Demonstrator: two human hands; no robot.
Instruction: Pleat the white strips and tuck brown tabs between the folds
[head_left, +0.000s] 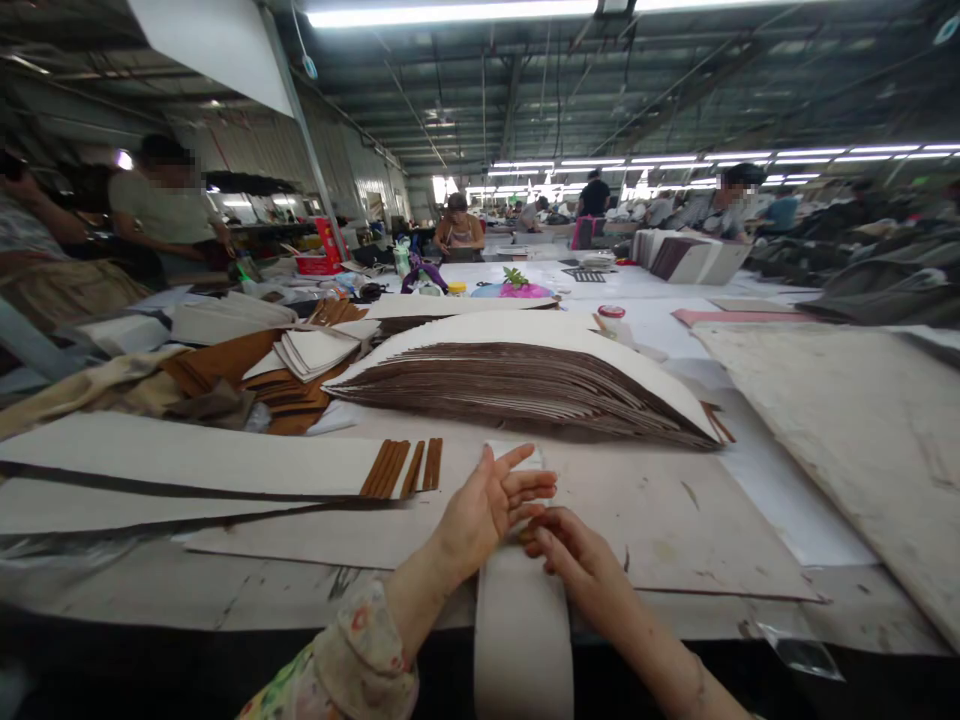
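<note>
A long pale strip [523, 640] lies under both hands and hangs over the table's near edge. My left hand [499, 495] is above it, palm turned sideways, its fingers stretched out and apart with nothing in them. Close against its lower fingers is my right hand [574, 550], with curled fingers drawn together; whatever is between their tips is hidden. Several narrow brown strips [386, 468] rest on the end of a long white panel [187, 455] to the left. Beyond the hands, a thick fanned stack of white-topped, brown-edged panels [510, 375] bows upward.
A large pale board [847, 400] lies at the right. Brown pieces [217, 365] and folded white pieces [319, 350] are piled on the left. Farther back are a red box [319, 250], a small plant [515, 278] and co-workers [459, 230] at tables.
</note>
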